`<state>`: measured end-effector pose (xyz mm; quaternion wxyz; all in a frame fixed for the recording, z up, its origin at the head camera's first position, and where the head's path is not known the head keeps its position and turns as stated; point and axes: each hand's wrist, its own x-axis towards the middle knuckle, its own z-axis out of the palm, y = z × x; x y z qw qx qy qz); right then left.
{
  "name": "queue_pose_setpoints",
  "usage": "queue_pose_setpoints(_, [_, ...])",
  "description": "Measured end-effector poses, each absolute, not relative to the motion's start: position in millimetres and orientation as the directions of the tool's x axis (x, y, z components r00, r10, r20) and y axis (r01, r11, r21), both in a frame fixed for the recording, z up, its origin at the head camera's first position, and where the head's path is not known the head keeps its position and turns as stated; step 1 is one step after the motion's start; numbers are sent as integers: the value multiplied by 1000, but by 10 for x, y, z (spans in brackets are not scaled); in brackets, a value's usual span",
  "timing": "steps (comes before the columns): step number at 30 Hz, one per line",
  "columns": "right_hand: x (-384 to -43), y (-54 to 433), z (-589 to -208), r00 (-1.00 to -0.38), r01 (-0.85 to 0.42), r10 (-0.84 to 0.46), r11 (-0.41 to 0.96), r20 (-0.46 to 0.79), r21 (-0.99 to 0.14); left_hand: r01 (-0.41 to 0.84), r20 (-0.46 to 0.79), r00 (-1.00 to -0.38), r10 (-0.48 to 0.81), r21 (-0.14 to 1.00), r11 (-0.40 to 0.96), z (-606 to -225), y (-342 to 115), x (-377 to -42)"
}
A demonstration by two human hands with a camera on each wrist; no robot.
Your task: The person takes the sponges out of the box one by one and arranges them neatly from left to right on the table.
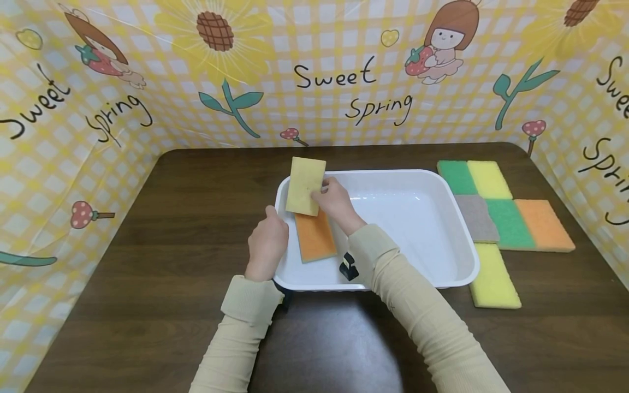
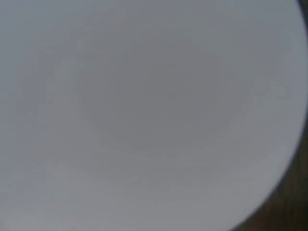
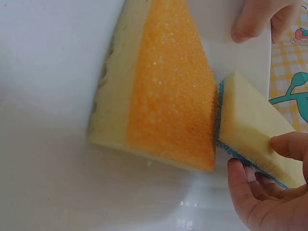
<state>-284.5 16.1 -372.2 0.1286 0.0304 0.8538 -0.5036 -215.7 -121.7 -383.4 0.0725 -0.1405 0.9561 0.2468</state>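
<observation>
My right hand [image 1: 336,204] pinches a sponge [image 1: 306,183] with pale yellow foam, over the left end of a white tray [image 1: 403,234]. The right wrist view shows a blue scouring layer on the held sponge's [image 3: 255,113] underside, its end close against an orange-topped sponge [image 3: 171,91]. That orange sponge [image 1: 316,240] lies inside the tray, partly covered by the held one in the head view. At the tray's left rim, my left hand [image 1: 267,243] grips the edge, thumb inside and fingers beyond. A blurred white surface [image 2: 159,115] fills most of the left wrist view.
Right of the tray, several scouring pads or sponges lie side by side: green [image 1: 454,176], yellow [image 1: 495,275], grey [image 1: 476,218] and orange [image 1: 544,224]. They rest on a dark wooden table [image 1: 196,229]. A yellow checked cloth [image 1: 334,125] rises behind it and at both sides.
</observation>
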Motion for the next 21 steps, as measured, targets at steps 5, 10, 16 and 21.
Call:
queue_pose_setpoints(5, [-2840,173,-3713,-972,166,-71,472,-225,-866,-304,-204,-950,-234,457,836,-3824,-1209,-2152])
queue_pose_setpoints(10, [-2842,181,-3714,-980,143,-57,471,-192,-871,-298,-190,-953,-235,458,838,-3820,-1208,-2142])
queue_pose_setpoints(16, [-2845,191,-3704,-985,140,-29,442,-170,-886,-299,-193,-953,-235,451,841,-3823,-1205,-2144])
queue_pose_setpoints(21, [-2847,206,-3695,-987,143,-2,421,-158,-896,-302,-194,-952,-238,449,841,-3822,-1203,-2146])
